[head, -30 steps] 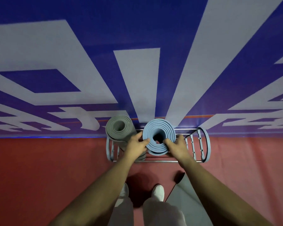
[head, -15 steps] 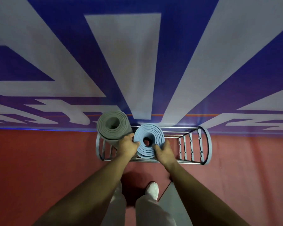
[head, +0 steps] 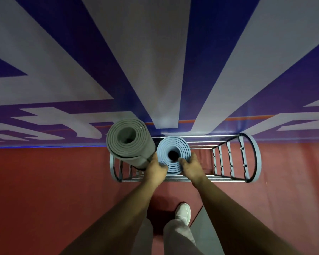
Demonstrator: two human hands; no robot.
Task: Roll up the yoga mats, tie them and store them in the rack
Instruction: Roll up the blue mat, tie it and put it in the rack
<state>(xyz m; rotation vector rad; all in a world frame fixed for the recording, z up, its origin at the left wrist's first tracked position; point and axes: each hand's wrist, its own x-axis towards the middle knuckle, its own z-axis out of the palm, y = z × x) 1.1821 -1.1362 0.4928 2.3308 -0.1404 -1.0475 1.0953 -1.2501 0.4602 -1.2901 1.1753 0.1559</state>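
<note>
The left hand (head: 155,172) gripped the rolled blue mat (head: 173,142) at its 8 o'clock, the right hand (head: 191,168) at 4 o'clock. It stood upright in the rack (head: 254,157), just beside the grey mat (head: 129,151) at 10 o'clock.

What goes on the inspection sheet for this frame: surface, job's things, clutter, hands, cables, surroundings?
Surface: red floor.
Job's things: grey rolled mat upright at the left end of the rack; blue rolled mat upright beside it, within the rack's frame; no ties visible.
Clutter: grey sheet flat on the floor by a white shoe.
Hands: left hand and right hand grip the blue rolled mat's top from either side.
Cables: nothing seen.
Surroundings: blue-and-white banner wall behind the rack.
</note>
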